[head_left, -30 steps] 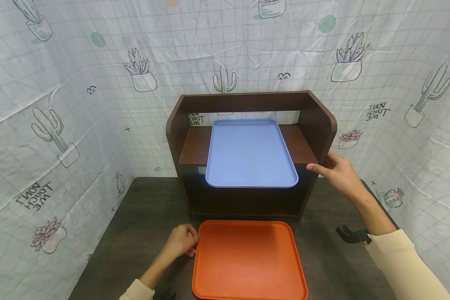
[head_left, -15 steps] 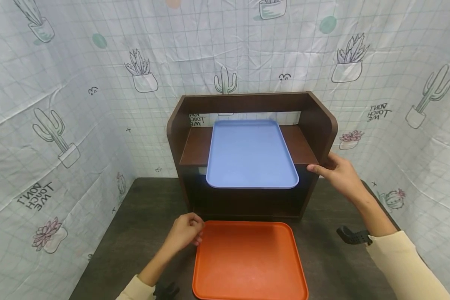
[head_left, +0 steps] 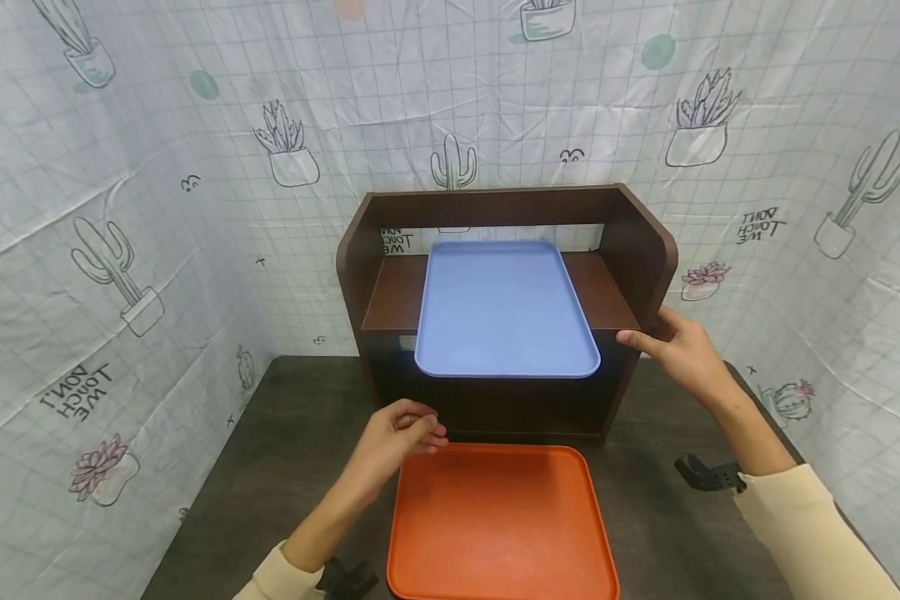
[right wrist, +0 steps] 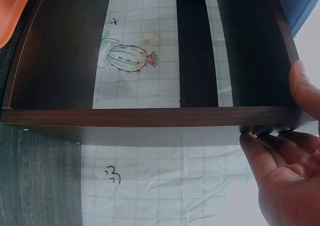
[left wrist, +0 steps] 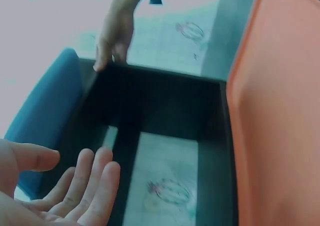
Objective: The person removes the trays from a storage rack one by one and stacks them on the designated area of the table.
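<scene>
A dark brown wooden two-tier shelf stands on the table. My right hand grips its right side panel, thumb on the front edge and fingertips against the outer face, as the right wrist view shows for the same hand. On the upper tier lies a blue tray whose front end juts past the shelf edge. My left hand hovers before the lower tier, holding nothing; in the left wrist view its fingers are loosely bent and apart. An orange tray lies flat below it, in front of the shelf.
The dark wood tabletop extends to both sides of the shelf. A white gridded cloth with plant drawings hangs behind and on both sides. A black strap hangs at the right wrist.
My left hand has moved up and right, from the orange tray's left edge to before the lower tier. The right hand keeps its grip on the shelf; both trays have stayed put.
</scene>
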Demonstrator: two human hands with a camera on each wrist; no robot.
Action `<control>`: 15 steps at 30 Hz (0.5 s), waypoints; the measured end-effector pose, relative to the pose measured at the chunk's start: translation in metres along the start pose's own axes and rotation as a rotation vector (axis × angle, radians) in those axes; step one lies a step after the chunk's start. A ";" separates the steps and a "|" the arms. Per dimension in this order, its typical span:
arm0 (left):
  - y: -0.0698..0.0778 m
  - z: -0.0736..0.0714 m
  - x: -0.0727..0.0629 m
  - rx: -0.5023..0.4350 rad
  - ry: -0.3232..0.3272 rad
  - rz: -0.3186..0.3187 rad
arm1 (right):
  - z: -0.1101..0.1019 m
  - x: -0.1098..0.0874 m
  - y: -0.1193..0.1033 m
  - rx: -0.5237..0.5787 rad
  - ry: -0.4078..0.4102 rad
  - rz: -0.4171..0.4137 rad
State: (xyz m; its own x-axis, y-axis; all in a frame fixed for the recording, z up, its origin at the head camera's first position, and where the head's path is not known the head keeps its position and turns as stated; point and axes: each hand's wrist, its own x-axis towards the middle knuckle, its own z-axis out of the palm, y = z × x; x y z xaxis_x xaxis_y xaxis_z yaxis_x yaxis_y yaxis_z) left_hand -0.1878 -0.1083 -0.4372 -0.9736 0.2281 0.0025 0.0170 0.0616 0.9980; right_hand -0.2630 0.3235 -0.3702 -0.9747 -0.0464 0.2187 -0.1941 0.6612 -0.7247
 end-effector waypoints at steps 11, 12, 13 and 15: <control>0.029 0.023 0.003 -0.233 -0.099 0.044 | 0.001 0.000 -0.001 -0.011 0.005 0.001; 0.032 0.025 0.004 -0.264 -0.111 0.044 | 0.001 0.000 -0.001 -0.012 0.004 0.001; 0.034 0.027 0.004 -0.301 -0.121 0.038 | 0.001 0.000 -0.001 -0.015 0.005 0.001; 0.038 0.032 0.006 -0.373 -0.145 0.036 | 0.001 0.001 -0.001 -0.019 0.007 0.001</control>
State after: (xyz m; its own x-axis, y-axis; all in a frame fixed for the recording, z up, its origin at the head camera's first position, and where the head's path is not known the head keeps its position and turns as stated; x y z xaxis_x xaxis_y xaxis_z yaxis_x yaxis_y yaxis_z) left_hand -0.1859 -0.0738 -0.4015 -0.9314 0.3598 0.0551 -0.0596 -0.3000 0.9521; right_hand -0.2639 0.3224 -0.3703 -0.9741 -0.0407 0.2224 -0.1908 0.6756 -0.7121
